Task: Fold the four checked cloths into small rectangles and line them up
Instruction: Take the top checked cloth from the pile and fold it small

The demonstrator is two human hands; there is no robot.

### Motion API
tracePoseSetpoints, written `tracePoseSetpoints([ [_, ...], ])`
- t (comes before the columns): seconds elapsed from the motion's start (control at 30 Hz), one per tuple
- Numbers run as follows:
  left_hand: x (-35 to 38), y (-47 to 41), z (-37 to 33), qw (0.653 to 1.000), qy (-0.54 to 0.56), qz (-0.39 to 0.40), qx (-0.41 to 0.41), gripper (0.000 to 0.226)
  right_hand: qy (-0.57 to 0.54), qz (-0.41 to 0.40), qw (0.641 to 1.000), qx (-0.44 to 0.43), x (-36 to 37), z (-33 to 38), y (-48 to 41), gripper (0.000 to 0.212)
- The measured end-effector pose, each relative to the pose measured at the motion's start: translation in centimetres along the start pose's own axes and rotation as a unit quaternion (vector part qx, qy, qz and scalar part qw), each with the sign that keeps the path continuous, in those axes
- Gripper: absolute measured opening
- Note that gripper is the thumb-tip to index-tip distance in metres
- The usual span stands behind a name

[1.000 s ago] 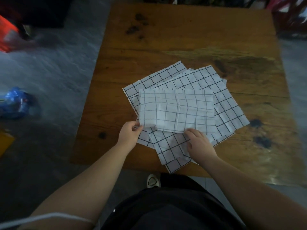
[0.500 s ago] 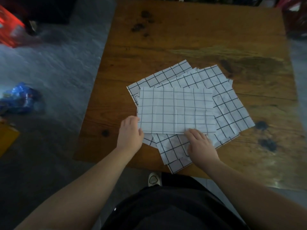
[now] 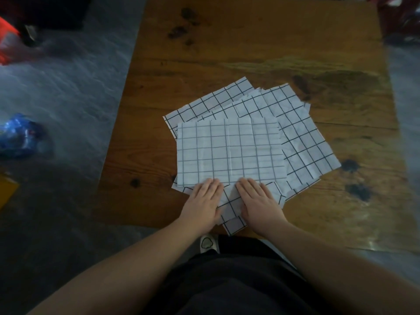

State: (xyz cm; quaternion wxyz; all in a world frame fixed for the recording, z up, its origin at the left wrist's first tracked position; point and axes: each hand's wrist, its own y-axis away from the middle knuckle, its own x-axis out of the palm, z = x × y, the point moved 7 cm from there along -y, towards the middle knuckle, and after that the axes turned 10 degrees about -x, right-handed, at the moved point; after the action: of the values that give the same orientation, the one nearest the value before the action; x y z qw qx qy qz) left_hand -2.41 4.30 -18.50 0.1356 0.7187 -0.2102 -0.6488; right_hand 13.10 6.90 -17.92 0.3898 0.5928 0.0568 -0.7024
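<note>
Grips both open and flat: my left grip (image 3: pixel 203 204) and right grip (image 3: pixel 259 206) press side by side at the near edge of the folded top cloth (image 3: pixel 229 151), which lies on the fanned pile of checked cloths (image 3: pixel 302 133) on the table (image 3: pixel 250 37).

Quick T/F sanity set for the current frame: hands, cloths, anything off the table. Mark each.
1. The left hand and right hand both lie flat at the near edge of the top cloth. True.
2. The top cloth sits alone on bare table. False: it lies on the other cloths.
3. The other cloths are fanned at angles, not lined up. True.
4. The blue object is on the table. False: it is on the floor.
</note>
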Motion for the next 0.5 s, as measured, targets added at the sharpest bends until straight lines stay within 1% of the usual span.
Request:
tracePoseSetpoints([
  [0.17, -0.3, 0.2, 0.4, 1.000, 0.018, -0.017, -0.019, 0.070, -0.007, -0.016, 1.000, 0.004, -0.2, 0.4, 0.4, 0.063],
  [0.37, -0.5, -0.8, -0.8, 1.000, 0.007, -0.017, -0.015, 0.070, -0.007, 0.016, 1.000, 0.006, -0.3, 1.5, -0.9, 0.066],
  [0.5, -0.3, -0.5, 0.2, 1.000, 0.014, -0.021, -0.018, 0.066, 0.000, 0.011, 1.000, 0.013, 0.1, 0.4, -0.5, 0.064],
])
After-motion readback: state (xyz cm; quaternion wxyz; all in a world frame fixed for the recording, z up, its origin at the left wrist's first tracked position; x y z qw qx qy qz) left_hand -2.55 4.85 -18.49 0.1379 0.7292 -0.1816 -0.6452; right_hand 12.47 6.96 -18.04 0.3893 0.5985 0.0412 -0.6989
